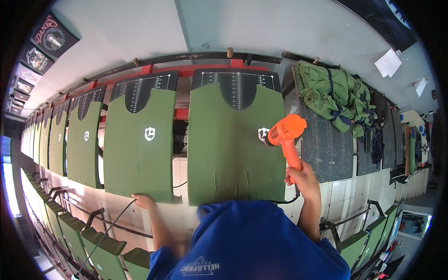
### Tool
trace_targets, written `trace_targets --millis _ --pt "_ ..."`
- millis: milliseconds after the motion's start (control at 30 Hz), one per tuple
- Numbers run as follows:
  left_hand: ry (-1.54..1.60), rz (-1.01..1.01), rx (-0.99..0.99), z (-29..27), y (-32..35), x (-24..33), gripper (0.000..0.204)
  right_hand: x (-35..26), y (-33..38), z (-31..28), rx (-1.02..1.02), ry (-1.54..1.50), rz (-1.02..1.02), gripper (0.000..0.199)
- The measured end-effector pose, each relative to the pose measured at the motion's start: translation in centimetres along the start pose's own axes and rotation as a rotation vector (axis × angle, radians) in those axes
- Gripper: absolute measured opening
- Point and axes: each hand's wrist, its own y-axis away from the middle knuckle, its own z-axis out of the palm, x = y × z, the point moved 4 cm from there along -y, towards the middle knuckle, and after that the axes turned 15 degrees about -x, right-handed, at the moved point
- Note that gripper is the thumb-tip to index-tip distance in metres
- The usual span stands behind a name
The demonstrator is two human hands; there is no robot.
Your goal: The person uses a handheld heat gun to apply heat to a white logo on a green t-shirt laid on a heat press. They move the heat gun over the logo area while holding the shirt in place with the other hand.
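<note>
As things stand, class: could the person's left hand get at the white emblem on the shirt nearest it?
Probably yes. The left hand rests at the bottom edge of that green shirt, and nothing lies between it and the white emblem further up the flat cloth.

Your heat gun (285, 135) sits at three o'clock of the shirt (233, 144) before you; a second shirt (140, 144) lies at nine o'clock, a shirt pile (333, 95) at two o'clock.
</note>
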Motion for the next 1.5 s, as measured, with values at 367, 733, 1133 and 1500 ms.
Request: trace_targets --millis 367,733,1133,1500 --pt "0.027 0.02 0.001 0.3 1.1 1.1 0.061 0.5 -2.3 -0.7 -0.027 -0.069 -0.022 0.021" --pt "0.005 0.025 -0.007 0.3 0.7 0.7 0.061 -0.7 -3.4 0.2 0.012 -0.029 -0.065 0.017" --pt "0.067 0.028 -0.003 0.0 0.1 0.0 0.064 -1.3 -3.8 0.5 0.0 -0.04 -0.079 0.018" --pt "0.064 0.043 0.011 0.0 -0.4 -0.3 0.066 -1.0 -3.2 0.2 0.052 0.01 -0.078 0.016"
